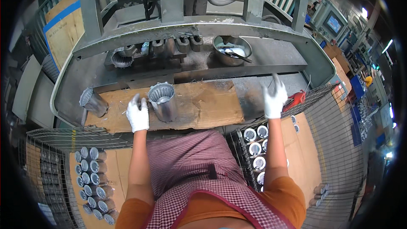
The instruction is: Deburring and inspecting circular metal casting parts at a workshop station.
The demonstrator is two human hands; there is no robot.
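My left hand [138,114], in a white glove, is just left of a ribbed metal cylinder [165,108] standing on a cardboard sheet [214,112]. Its fingers are parted, and a narrow gap seems to separate them from the cylinder. My right hand [274,97], also gloved, is raised to the right of the cardboard with fingers stretched and nothing in it. Beside it, a red-handled tool [296,98] rests at the wire basket's edge. A second metal cylinder [94,102] stands tilted in view at the cardboard's left end.
A metal bowl [231,60] with white contents and a dark-handled tool sits on the machine bed [273,59]. Another ribbed part [121,59] lies by the metal fixtures [169,48]. Wire baskets at left [46,178] and right [339,144] hold several metal cylinders [94,178]. A machine frame [203,29] spans ahead.
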